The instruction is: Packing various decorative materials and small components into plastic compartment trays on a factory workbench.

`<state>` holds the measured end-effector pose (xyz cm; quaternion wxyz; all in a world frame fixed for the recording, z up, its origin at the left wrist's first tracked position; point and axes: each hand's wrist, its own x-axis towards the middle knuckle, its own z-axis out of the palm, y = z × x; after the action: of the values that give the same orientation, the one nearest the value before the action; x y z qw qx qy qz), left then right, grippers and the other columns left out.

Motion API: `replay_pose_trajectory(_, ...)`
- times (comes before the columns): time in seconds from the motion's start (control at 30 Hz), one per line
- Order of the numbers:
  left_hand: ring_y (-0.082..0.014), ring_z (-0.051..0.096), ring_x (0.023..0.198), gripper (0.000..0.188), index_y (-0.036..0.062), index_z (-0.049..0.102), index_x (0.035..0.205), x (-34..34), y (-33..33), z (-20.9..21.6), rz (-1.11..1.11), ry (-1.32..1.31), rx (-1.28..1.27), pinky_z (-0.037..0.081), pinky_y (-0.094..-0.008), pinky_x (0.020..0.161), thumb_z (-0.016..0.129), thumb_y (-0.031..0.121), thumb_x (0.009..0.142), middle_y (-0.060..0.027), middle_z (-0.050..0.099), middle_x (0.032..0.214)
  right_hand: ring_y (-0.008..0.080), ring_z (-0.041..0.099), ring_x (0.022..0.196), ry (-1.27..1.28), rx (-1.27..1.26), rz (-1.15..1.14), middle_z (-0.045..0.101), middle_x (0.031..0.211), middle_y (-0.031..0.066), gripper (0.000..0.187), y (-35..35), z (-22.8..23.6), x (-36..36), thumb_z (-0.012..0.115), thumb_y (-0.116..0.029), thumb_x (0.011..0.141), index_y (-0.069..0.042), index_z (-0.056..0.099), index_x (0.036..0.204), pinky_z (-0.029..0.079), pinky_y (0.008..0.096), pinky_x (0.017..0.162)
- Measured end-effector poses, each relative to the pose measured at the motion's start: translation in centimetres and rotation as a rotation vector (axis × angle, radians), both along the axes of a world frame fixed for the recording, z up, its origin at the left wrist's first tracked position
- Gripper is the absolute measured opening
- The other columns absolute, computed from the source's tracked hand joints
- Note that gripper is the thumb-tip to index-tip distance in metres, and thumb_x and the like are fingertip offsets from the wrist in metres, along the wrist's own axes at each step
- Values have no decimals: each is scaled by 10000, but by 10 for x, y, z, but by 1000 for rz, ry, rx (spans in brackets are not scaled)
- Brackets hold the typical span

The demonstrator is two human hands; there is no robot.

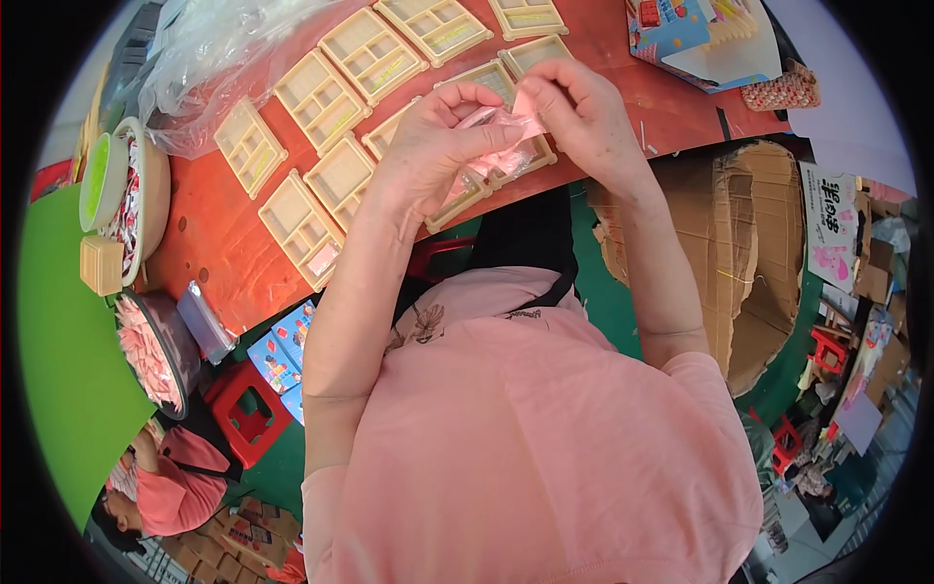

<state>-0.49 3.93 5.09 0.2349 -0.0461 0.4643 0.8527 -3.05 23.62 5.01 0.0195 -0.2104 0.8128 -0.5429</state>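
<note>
since the clear, pink-filled packet [500, 160] looks thin and slack, a light pinch close to its edges seems the best way to handle it, with both hands near each other and the film drawn only gently taut; a hard pull could tear it. it also seems wise to work above the cream tray [457, 215] just below, so that anything loose lands there and not over the near edge of the red tabletop [214, 243].

the packet is over that tray, by the middle of the tabletop's near edge; whether it touches the tray cannot be told. the left hand [443, 146] has its thumb laid across the film, pressing it, the index finger curled above with its tip apart from the thumb's; the other fingertips are hidden. the right hand [582, 117] has thumb and index finger together, clamped on the packet's pink upper-right end, its other fingers loosely bent.

beyond, other cream trays [352, 41] spread toward the tabletop's far edge, several with yellow-green strips [389, 73]; a blue printed box [671, 44] stands near the far right corner.
</note>
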Motion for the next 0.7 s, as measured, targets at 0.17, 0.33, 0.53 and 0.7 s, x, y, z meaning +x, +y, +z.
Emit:
replay_pose_trajectory(0.17, -157, 703, 888, 264, 24, 620, 1039, -3, -5, -8, 21, -46, -90, 576, -267, 766, 765, -59, 834, -89, 706, 1002, 71, 611, 813, -92, -230, -392, 677, 892, 33, 157, 27, -3, -4, 635, -138, 991, 10, 656, 1041, 498, 239, 708)
replay_pose_trajectory(0.33, -186, 720, 909, 224, 30, 619, 1012, -8, -13, -19, 188, -5, -79, 587, -276, 740, 751, -56, 852, -120, 720, 987, 140, 662, 748, -111, 43, -505, 705, 820, 71, 117, 49, -20, 21, 657, -106, 953, 9, 666, 975, 526, 282, 689)
replay_pose_trajectory(0.53, -180, 706, 893, 231, 31, 603, 999, -10, -2, -17, 263, 27, -65, 574, -269, 736, 762, -52, 852, -114, 716, 968, 210, 662, 730, 209, 386, -556, 680, 851, 122, 129, 41, -44, 23, 697, -127, 920, -7, 660, 953, 524, 337, 655)
replay_pose_trajectory(0.7, -146, 682, 850, 241, 28, 599, 974, -15, 6, -22, 355, 38, -31, 553, -248, 734, 772, -67, 836, -98, 709, 945, 149, 633, 719, 181, 235, -450, 678, 850, 86, 182, 17, -11, 30, 729, -181, 915, -8, 676, 916, 493, 315, 628)
